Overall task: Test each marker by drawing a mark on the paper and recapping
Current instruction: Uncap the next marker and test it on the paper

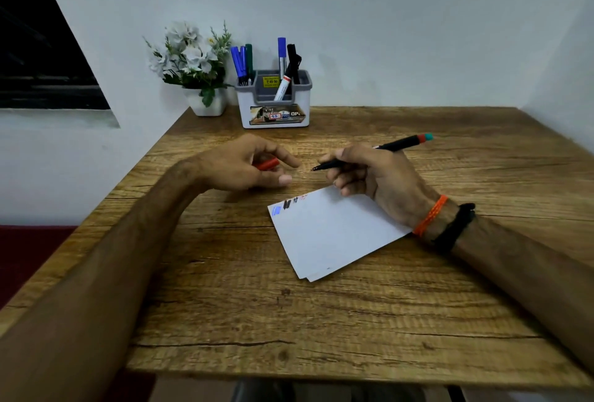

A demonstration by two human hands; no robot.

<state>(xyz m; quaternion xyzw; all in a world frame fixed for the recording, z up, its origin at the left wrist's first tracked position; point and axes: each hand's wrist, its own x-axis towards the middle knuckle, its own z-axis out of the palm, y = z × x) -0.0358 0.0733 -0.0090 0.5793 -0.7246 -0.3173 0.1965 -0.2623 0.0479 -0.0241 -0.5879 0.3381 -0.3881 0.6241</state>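
My right hand [369, 176] grips a thin black marker [398, 144], uncapped, its tip pointing left and its teal and red end up to the right. Its red cap [268, 164] lies in the curled fingers of my left hand [244, 165], a short way left of the marker tip. Below both hands lies white paper [331, 234], slanted on the table, with blue, black and red test marks [287, 204] along its upper left edge. My right wrist rests on the paper's right corner.
A grey and white pen holder [274, 112] with several blue, green and black markers stands at the back of the wooden table [289, 321]. A white pot of pale flowers [193, 64] is to its left. Walls close the back and right.
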